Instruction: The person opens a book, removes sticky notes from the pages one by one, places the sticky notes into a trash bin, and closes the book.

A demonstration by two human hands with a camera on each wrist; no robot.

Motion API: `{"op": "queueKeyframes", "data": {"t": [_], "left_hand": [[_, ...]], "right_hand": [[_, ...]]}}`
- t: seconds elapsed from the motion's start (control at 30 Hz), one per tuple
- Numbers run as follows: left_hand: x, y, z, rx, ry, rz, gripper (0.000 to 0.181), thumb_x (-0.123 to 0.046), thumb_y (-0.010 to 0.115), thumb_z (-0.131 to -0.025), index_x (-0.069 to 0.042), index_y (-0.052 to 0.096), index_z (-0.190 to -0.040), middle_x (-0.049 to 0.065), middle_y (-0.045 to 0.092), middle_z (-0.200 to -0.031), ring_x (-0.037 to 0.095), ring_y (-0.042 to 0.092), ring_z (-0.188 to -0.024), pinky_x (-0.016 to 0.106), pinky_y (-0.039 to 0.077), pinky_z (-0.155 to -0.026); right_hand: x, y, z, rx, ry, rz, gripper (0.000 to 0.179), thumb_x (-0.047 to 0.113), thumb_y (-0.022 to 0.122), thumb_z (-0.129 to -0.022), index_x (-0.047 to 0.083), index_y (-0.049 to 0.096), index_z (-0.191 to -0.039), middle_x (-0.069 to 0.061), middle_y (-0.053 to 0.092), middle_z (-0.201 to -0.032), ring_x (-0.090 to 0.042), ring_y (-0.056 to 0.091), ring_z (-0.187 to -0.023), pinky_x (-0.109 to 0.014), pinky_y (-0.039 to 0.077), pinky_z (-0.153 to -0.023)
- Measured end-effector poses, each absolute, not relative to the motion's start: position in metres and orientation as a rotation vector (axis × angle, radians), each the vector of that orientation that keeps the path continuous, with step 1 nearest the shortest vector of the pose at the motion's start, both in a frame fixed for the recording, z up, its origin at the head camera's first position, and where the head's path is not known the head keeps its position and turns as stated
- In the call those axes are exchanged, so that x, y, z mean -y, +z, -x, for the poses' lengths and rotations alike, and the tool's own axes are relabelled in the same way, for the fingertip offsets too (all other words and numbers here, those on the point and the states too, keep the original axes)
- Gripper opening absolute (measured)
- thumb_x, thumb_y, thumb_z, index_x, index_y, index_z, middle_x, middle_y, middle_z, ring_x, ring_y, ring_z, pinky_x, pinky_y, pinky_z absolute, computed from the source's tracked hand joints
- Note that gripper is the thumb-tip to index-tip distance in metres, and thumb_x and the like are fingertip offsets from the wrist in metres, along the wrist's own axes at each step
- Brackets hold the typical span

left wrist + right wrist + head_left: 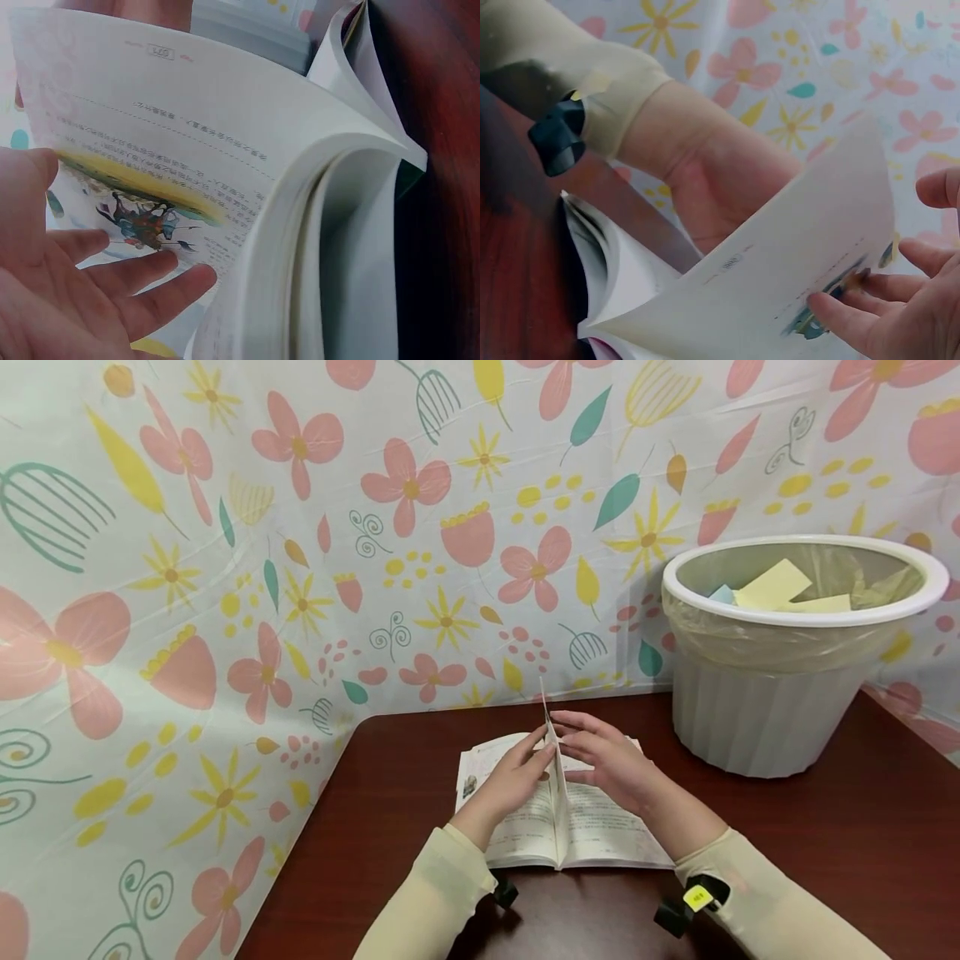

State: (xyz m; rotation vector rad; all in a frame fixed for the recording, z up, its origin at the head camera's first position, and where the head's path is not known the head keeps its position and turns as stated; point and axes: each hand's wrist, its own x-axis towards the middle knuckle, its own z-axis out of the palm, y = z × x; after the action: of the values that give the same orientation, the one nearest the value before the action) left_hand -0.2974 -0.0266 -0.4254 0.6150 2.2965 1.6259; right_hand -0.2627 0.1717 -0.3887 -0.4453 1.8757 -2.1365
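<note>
An open book (607, 827) lies on the table, one leaf (555, 768) standing up from its middle between my hands. My left hand (510, 781) is on the left of this leaf, fingers reaching to its face. In the left wrist view the left fingers (169, 296) are spread beside a printed picture (146, 221) of figures on the page. Facing it from the right, my right hand (615, 768) has its fingers extended near the leaf. The right fingers (847, 319) overlap a coloured picture on the page (757, 292) in the right wrist view.
A grey bin (750, 710) with a white rim and clear liner stands at the right rear of the dark red table (390, 810). Yellow and blue papers (776, 585) lie inside it. A flower-patterned sheet (300, 568) hangs behind the table.
</note>
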Motion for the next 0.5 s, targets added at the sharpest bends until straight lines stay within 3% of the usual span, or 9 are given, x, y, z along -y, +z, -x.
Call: {"op": "queueKeyframes", "data": {"t": [0.13, 0.5], "left_hand": [[0.029, -0.426, 0.299, -2.322, 1.66, -0.617, 0.058, -0.055, 0.042, -0.108, -0.035, 0.032, -0.162, 0.007, 0.049, -0.158, 0.032, 0.058, -0.135, 0.05, 0.047, -0.113], [0.03, -0.424, 0.297, -2.03, 1.969, -0.449, 0.059, -0.051, 0.043, -0.109, -0.026, 0.034, -0.162, 0.01, 0.038, -0.164, 0.04, 0.049, -0.144, 0.051, 0.056, -0.1]], "right_hand": [[-0.165, -0.393, 0.261, -1.918, -2.095, 0.454, 0.057, 0.022, 0.045, -0.109, 0.012, 0.028, -0.163, -0.018, 0.024, -0.169, -0.041, 0.025, -0.156, -0.061, 0.044, -0.112], [-0.151, -0.404, 0.253, -2.01, -1.974, 0.467, 0.061, 0.028, 0.048, -0.109, 0.024, 0.024, -0.166, -0.01, 0.016, -0.174, -0.039, 0.017, -0.159, -0.064, 0.04, -0.115]]}}
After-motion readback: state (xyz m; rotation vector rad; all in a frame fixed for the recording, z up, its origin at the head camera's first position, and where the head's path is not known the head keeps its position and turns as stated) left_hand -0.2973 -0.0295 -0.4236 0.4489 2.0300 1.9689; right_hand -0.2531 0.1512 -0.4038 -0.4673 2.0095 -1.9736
